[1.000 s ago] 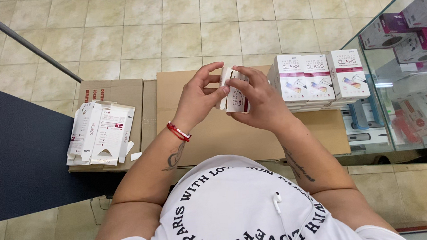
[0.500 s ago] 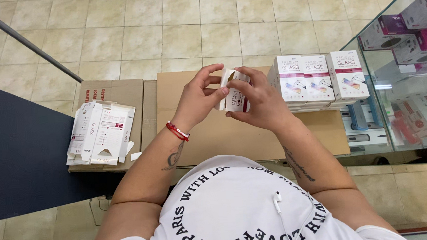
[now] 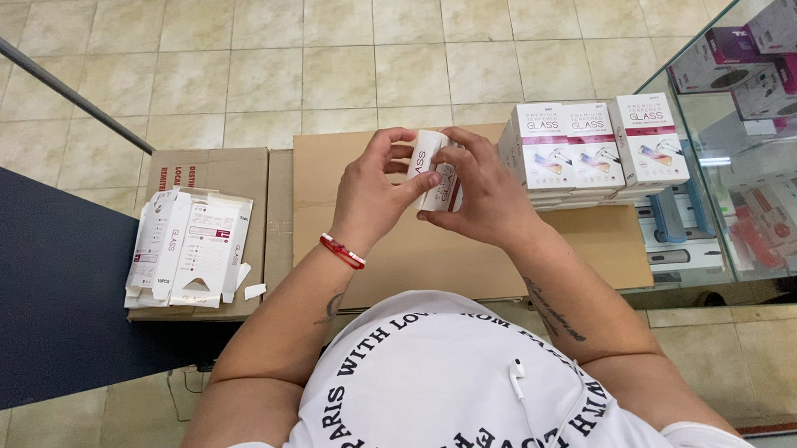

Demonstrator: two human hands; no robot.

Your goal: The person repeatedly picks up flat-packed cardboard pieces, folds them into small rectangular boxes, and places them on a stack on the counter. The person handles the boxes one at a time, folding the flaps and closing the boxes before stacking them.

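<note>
Both hands hold one small white carton (image 3: 432,162) with a dark red band, raised above a flat brown cardboard sheet (image 3: 392,261). My left hand (image 3: 374,193) grips its left side, thumb laid across the front and fingers curled over the top. My right hand (image 3: 479,191) wraps its right side and bottom. The carton looks partly folded; its far end is hidden by fingers. A red bracelet (image 3: 342,251) sits on my left wrist.
Stacks of finished white cartons (image 3: 592,148) stand at the right on the cardboard. A pile of flat unfolded cartons (image 3: 188,251) lies on a brown box (image 3: 229,170) at left. A glass display case (image 3: 762,137) holds purple boxes at right. Tiled floor lies beyond; a dark blue surface (image 3: 34,292) is on the left.
The hands have turned the carton slightly, so its long white face now shows more upright. Their place above the cardboard is the same.
</note>
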